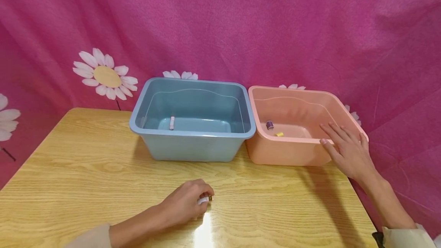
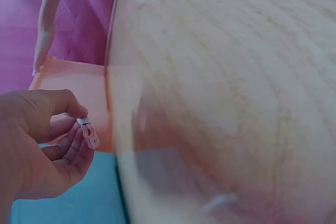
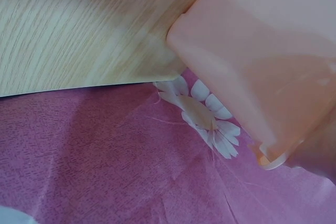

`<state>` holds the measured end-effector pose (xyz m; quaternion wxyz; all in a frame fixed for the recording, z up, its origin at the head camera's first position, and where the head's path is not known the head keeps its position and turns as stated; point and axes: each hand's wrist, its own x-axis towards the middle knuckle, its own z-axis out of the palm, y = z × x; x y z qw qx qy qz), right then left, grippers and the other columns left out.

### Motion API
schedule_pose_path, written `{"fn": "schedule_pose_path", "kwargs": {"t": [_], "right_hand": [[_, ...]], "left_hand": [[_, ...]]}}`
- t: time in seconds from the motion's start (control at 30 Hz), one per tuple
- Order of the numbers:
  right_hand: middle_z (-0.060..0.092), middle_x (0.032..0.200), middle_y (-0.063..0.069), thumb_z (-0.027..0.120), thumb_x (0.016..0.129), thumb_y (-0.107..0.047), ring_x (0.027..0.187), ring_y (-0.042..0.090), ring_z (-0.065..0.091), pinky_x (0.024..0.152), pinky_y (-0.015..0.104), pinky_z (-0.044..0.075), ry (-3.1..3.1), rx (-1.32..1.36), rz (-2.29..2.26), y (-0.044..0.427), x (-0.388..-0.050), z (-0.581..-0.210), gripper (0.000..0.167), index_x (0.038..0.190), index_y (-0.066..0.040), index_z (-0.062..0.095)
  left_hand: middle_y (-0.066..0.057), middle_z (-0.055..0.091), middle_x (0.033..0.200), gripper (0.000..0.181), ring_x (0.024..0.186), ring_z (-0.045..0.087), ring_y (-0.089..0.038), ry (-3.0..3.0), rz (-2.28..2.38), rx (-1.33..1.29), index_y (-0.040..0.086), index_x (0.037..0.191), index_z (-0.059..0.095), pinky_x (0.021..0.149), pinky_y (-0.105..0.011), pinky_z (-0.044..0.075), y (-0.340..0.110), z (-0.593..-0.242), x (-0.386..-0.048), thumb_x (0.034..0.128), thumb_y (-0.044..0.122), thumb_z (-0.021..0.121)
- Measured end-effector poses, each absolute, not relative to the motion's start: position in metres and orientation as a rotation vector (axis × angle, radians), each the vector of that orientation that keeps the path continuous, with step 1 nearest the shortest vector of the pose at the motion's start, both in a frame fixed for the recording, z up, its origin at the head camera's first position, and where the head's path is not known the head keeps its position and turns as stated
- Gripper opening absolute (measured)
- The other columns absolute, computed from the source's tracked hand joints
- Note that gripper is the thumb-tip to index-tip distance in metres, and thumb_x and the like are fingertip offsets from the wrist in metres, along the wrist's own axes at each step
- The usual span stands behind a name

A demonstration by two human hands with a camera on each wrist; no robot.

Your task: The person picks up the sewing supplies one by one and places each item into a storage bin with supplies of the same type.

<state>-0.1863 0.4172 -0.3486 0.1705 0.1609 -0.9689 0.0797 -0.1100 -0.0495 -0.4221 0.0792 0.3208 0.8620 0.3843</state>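
My left hand (image 1: pixel 187 202) is low over the table in front of the blue bin (image 1: pixel 193 148). Its thumb and fingertips pinch a small white piece (image 1: pixel 203 200) with a dark gold end; the left wrist view shows reddish marks on it, but its kind is unclear. My right hand (image 1: pixel 351 156) lies over the front right rim of the peach bin (image 1: pixel 293 154), fingers spread and extended into it. Inside the blue bin stands a slim whitish stick-like item (image 1: pixel 172 123). The peach bin contains a purple spool-like item (image 1: pixel 270 125) and a small yellow piece (image 1: pixel 279 134).
Both bins stand side by side at the back of the wood-grain table (image 1: pixel 103 171). Behind them hangs a magenta cloth (image 1: pixel 220 30) with daisies. The table's right edge runs just below my right forearm.
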Motion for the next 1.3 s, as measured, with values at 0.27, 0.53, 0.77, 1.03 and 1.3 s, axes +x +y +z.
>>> {"fn": "schedule_pose_path", "kwargs": {"t": [0.27,0.53,0.77,1.03,1.3], "right_hand": [[0.038,0.154,0.019,0.047,0.105,-0.035,0.133,0.050,0.035,0.102,0.078,0.005,-2.755,0.455,0.226,0.418,-0.186,-0.349,0.050,0.153,-0.020,0.043],[0.038,0.155,0.019,0.047,0.105,-0.036,0.133,0.051,0.035,0.103,0.078,0.003,-2.761,0.448,0.233,0.418,-0.186,-0.350,0.050,0.153,-0.020,0.044],[0.039,0.154,0.019,0.047,0.105,-0.036,0.133,0.052,0.035,0.102,0.078,0.003,-2.758,0.449,0.228,0.419,-0.186,-0.350,0.050,0.152,-0.018,0.044],[0.038,0.155,0.018,0.047,0.105,-0.036,0.133,0.051,0.035,0.102,0.078,0.005,-2.756,0.457,0.223,0.419,-0.186,-0.350,0.050,0.153,-0.020,0.043],[0.038,0.155,0.018,0.047,0.105,-0.036,0.133,0.051,0.035,0.102,0.078,0.005,-2.755,0.459,0.222,0.419,-0.187,-0.349,0.050,0.153,-0.020,0.043]], "left_hand": [[0.007,0.064,0.091,0.019,0.083,0.060,-0.008,2.630,1.233,0.986,0.008,0.099,0.073,0.071,-0.026,0.054,-0.058,-0.401,-0.114,0.0850,-0.004,0.067],[0.008,0.065,0.089,0.022,0.081,0.062,-0.007,2.686,1.296,1.044,0.009,0.099,0.074,0.070,-0.023,0.054,-0.070,-0.376,-0.123,0.0832,-0.005,0.067],[0.009,0.066,0.090,0.023,0.080,0.061,-0.006,2.652,1.391,1.097,0.012,0.099,0.074,0.070,-0.025,0.055,-0.079,-0.361,-0.131,0.0850,-0.005,0.068],[0.003,0.068,0.090,0.025,0.078,0.062,-0.008,2.631,1.456,1.221,0.008,0.099,0.074,0.069,-0.025,0.056,-0.084,-0.347,-0.138,0.0818,-0.009,0.067],[0.004,0.069,0.087,0.025,0.076,0.061,-0.006,2.727,1.448,1.339,0.009,0.096,0.074,0.068,-0.025,0.055,-0.089,-0.331,-0.150,0.0794,-0.009,0.069]]}}
